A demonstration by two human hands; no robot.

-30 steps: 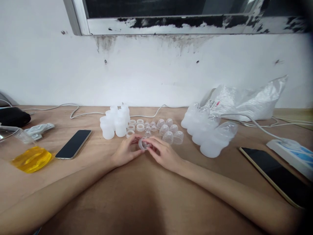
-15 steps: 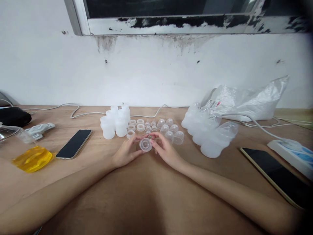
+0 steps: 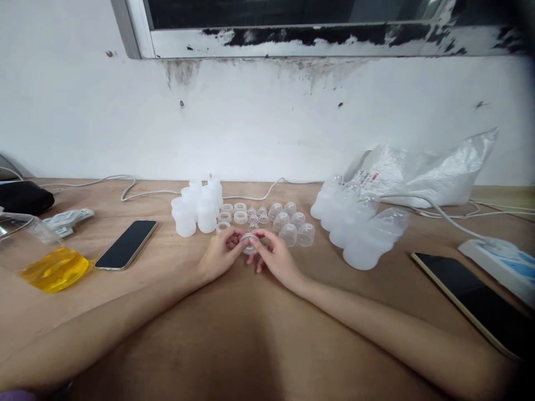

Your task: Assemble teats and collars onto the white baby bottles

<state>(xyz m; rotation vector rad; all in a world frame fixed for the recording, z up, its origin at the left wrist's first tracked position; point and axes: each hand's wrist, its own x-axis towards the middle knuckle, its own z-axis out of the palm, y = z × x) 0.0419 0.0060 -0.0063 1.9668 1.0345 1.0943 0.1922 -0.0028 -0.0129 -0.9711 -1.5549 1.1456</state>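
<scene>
My left hand (image 3: 220, 253) and my right hand (image 3: 279, 257) come together at the middle of the table. Both are closed on a translucent bottle ring (image 3: 251, 245), which seems to have a clear nipple seated in it. My thumbs lie on the near side of it and the fingers wrap partly behind. Just beyond my hands stand loose bottle rings (image 3: 240, 216) in rows, several clear nipples (image 3: 262, 216) and, to their right, clear domed caps (image 3: 297, 219).
White bottle bodies (image 3: 184, 218) stand at left, capped bottles (image 3: 363, 245) at right. Farther out are a phone (image 3: 126, 245), a jug of yellow liquid (image 3: 57, 272), a second phone (image 3: 468, 298), a power strip (image 3: 501, 264) and a plastic bag (image 3: 426, 172). A white cable (image 3: 254, 198) runs along the wall.
The ring has tipped away from facing me and is now more covered by my hands. Both thumbs have moved onto it, and my fingers have curled in around it.
</scene>
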